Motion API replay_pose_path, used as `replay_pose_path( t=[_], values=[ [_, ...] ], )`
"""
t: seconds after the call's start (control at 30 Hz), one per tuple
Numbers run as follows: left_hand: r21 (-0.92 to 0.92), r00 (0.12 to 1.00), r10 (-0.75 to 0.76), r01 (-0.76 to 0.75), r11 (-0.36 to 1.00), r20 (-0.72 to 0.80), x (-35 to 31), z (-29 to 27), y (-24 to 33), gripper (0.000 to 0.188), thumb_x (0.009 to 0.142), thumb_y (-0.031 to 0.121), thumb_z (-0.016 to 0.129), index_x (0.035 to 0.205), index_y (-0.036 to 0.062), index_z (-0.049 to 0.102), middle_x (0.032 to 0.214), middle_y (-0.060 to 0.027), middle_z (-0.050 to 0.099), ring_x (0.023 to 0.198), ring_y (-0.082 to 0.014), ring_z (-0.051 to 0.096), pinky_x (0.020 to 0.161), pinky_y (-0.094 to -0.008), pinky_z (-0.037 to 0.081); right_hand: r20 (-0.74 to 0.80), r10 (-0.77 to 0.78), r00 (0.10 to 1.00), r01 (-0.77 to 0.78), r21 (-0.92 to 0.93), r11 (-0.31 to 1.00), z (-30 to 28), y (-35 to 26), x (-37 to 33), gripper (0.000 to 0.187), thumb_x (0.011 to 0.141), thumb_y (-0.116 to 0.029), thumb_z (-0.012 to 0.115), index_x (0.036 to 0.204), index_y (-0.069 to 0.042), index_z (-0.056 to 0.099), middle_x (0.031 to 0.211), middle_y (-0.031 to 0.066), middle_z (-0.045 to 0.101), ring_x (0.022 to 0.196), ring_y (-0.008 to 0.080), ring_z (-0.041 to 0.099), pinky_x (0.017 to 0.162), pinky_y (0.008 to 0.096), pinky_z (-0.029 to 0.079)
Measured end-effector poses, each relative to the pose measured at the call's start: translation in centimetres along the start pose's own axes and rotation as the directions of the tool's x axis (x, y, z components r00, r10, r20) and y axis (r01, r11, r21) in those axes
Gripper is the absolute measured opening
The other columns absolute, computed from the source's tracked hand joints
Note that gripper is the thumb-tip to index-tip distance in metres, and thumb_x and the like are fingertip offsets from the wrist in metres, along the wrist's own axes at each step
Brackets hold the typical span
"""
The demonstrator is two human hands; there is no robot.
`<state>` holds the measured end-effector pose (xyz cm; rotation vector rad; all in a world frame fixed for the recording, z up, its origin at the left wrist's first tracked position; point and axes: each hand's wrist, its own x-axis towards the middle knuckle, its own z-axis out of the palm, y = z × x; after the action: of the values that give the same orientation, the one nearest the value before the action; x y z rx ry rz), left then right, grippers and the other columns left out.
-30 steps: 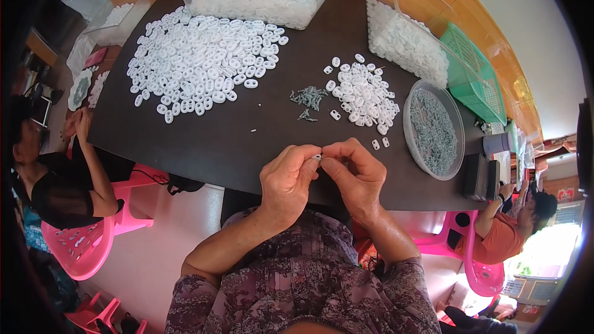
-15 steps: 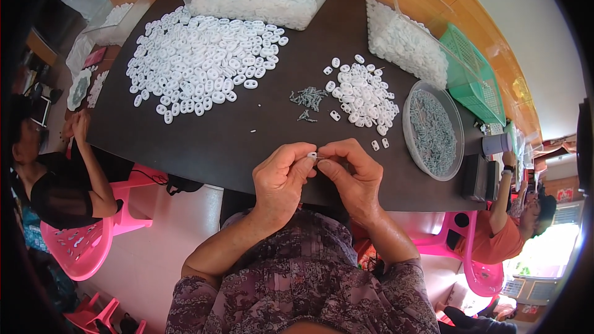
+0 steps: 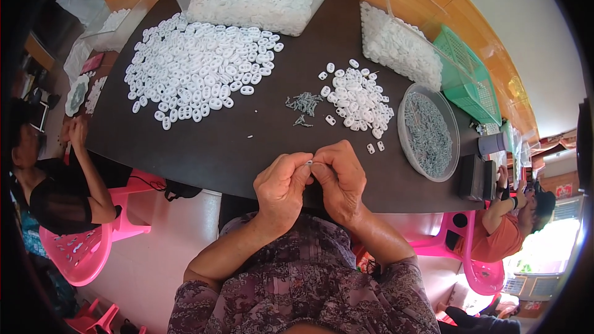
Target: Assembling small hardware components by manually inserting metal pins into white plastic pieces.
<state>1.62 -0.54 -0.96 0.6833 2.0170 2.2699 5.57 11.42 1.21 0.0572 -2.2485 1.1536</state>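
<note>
My left hand (image 3: 279, 187) pinches a small white plastic piece (image 3: 309, 162) between thumb and fingertips, just over the table's near edge. My right hand (image 3: 340, 180) meets it there, its thumb and forefinger pressed together against the piece. Whatever the right fingertips hold is covered by them. Beyond the hands lies a small heap of grey screws (image 3: 303, 102). To its right is a pile of white two-holed oval pieces (image 3: 359, 99). A far larger pile of similar white ovals (image 3: 198, 65) spreads over the left of the table.
A clear bin (image 3: 247, 6) of white pieces stands at the back, another bin (image 3: 402, 46) to its right. A round tub (image 3: 402, 133) holds many grey screws. Beside it are a green basket (image 3: 467, 74) and a black box (image 3: 471, 179). People sit at left (image 3: 62, 192) and right (image 3: 495, 229).
My right hand has moved slightly left and closed in on my left hand. The white piece shows less between the fingertips. The view has shifted slightly.
</note>
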Motion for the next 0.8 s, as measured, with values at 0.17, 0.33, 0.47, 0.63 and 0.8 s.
replay_pose_path(
  t=[0.17, 0.33, 0.47, 0.63, 0.8],
  values=[
    [-0.029, 0.999, -0.043, 0.042, 0.999, -0.024, 0.0, 0.1, -0.2, 0.012, 0.086, -0.003, 0.063, 0.097, -0.0026, 0.063, 0.076, -0.0069, 0.062, 0.062, -0.0099, 0.060, 0.053, -0.0231, 0.048, 0.018, -0.029, 0.999, 0.030, -0.027, 0.999, 0.0, 0.2, 0.1, 0.011, 0.077, 0.007, 0.062, 0.084, 0.000, 0.059, 0.082, 0.0091, 0.059, 0.073, 0.0210, 0.053, 0.063, 0.0299, 0.044],
    [-0.173, 0.981, -0.191, 0.195, 0.965, 0.037, 0.2, -0.1, 0.1, 0.014, 0.091, 0.003, 0.061, 0.103, -0.0036, 0.062, 0.085, -0.0069, 0.065, 0.068, -0.0090, 0.059, 0.058, -0.0213, 0.049, 0.043, -0.001, 0.999, 0.003, -0.030, 1.000, -0.6, 0.0, 0.7, 0.009, 0.077, 0.003, 0.065, 0.084, -0.001, 0.061, 0.081, 0.0094, 0.060, 0.073, 0.0255, 0.054, 0.064, 0.0339, 0.045],
    [-0.339, 0.941, -0.327, 0.335, 0.879, 0.085, 0.9, -0.7, 0.6, 0.018, 0.091, 0.006, 0.060, 0.106, -0.0037, 0.060, 0.087, -0.0096, 0.066, 0.070, -0.0110, 0.061, 0.061, -0.0221, 0.049, 0.009, 0.060, 0.998, -0.059, -0.126, 0.990, -2.8, 0.6, 2.7, 0.010, 0.078, -0.002, 0.066, 0.088, -0.001, 0.064, 0.082, 0.0112, 0.062, 0.075, 0.0280, 0.057, 0.068, 0.0369, 0.046],
    [-0.357, 0.948, -0.304, 0.317, 0.879, 0.093, 0.9, -0.7, 0.3, 0.018, 0.092, 0.007, 0.060, 0.106, -0.0036, 0.060, 0.088, -0.0103, 0.066, 0.070, -0.0118, 0.061, 0.061, -0.0224, 0.049, 0.025, -0.150, 0.988, 0.146, -0.444, 0.884, -4.9, 4.8, 7.3, 0.013, 0.074, 0.000, 0.065, 0.086, -0.003, 0.066, 0.078, 0.0110, 0.060, 0.076, 0.0296, 0.053, 0.066, 0.0382, 0.043],
    [-0.321, 0.957, -0.273, 0.290, 0.902, 0.097, 0.9, -1.0, 0.1, 0.018, 0.092, 0.007, 0.060, 0.106, -0.0035, 0.060, 0.088, -0.0097, 0.066, 0.070, -0.0115, 0.061, 0.062, -0.0225, 0.050, 0.168, -0.240, 0.956, 0.291, -0.643, 0.708, -2.9, 7.2, 10.7, 0.015, 0.071, -0.006, 0.070, 0.086, -0.008, 0.069, 0.079, 0.0088, 0.056, 0.077, 0.0277, 0.051, 0.069, 0.0392, 0.043]
  ],
)
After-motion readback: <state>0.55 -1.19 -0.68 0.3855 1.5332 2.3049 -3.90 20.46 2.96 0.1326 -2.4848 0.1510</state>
